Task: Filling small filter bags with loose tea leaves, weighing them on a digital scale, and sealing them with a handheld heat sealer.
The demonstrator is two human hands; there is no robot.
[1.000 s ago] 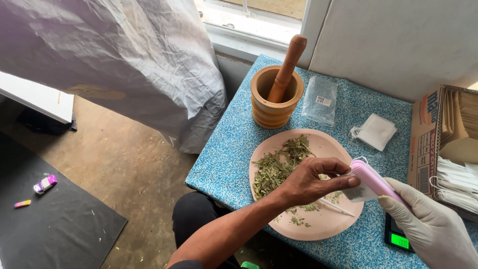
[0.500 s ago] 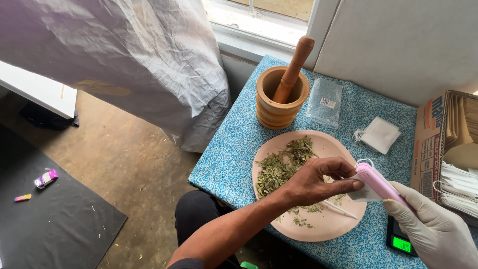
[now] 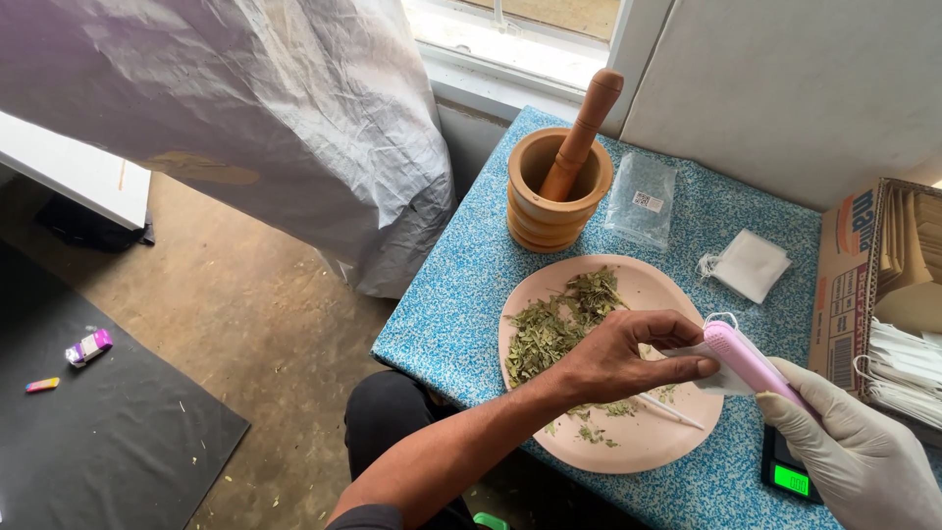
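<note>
Left hand pinches small white filter bag over pink plate near table's front edge; gloved right hand grips pink sealer, clamped on bag. Keep bag flat, taut.

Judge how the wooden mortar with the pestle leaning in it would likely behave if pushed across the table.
The mortar looks thick-walled and squat, so it would probably slide rather than tip on the speckled blue table. The pestle leans loose against the rim, well above it, so it may roll around or clatter out.

Blue speckled table: plate, mortar
</note>
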